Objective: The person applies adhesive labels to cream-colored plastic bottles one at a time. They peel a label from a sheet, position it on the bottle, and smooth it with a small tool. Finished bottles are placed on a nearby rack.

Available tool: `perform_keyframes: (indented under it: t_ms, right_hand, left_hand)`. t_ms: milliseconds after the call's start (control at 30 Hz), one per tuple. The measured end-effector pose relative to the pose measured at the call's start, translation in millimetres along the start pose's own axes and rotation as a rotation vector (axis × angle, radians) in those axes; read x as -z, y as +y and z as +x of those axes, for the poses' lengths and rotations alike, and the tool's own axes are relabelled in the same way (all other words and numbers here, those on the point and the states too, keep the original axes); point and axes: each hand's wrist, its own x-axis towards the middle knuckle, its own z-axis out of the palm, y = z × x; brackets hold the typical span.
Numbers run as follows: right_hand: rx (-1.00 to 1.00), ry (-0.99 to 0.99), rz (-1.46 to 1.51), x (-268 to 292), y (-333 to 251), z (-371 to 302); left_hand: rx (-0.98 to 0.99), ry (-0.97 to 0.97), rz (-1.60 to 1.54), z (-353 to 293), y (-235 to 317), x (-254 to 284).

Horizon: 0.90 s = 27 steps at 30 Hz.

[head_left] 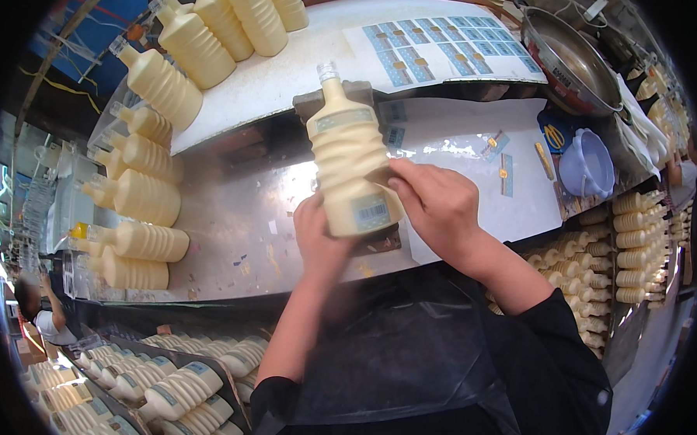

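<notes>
A cream-coloured ribbed bottle (347, 159) with a clear neck lies tilted in front of me, its neck pointing away. It carries one pale blue label (371, 211) near its base and another near the shoulder. Under its upper part sits a dark grey support block (310, 101). My right hand (440, 207) is closed, with thumb and forefinger against the bottle's right side. At the lower left of the bottle, beside its base, is my left hand (322, 236); it is smeared by motion and its fingers are partly hidden.
More cream bottles (149, 197) line the worktop's left edge. Label sheets (441, 44) lie at the back; loose labels (506, 174) lie on white paper at right. A purple basin (587, 164) and metal bowl (577, 60) stand right. Labelled bottles (181, 389) fill racks below left.
</notes>
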Motion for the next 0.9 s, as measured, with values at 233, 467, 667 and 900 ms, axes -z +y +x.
perform_keyframes:
  t_ms: [233, 467, 667, 900]
  right_hand:
    - [0.101, -0.051, 0.358, 8.5, -8.2, -19.8]
    - [-0.576, 0.203, 0.738, -30.8, 38.1, 45.2]
    - [-0.647, 0.073, 0.561, -70.5, 39.0, 57.0]
    - [-0.813, 0.116, 0.781, -68.7, 74.3, 40.9]
  left_hand:
    - [-0.004, 0.16, -0.018, 4.8, 24.8, 6.8]
    - [0.061, 0.075, -0.202, -0.5, 10.3, 2.0]
    - [0.085, 0.022, -0.231, -4.2, 0.4, 2.3]
    - [-0.038, 0.037, -0.176, -3.9, -10.9, 5.1]
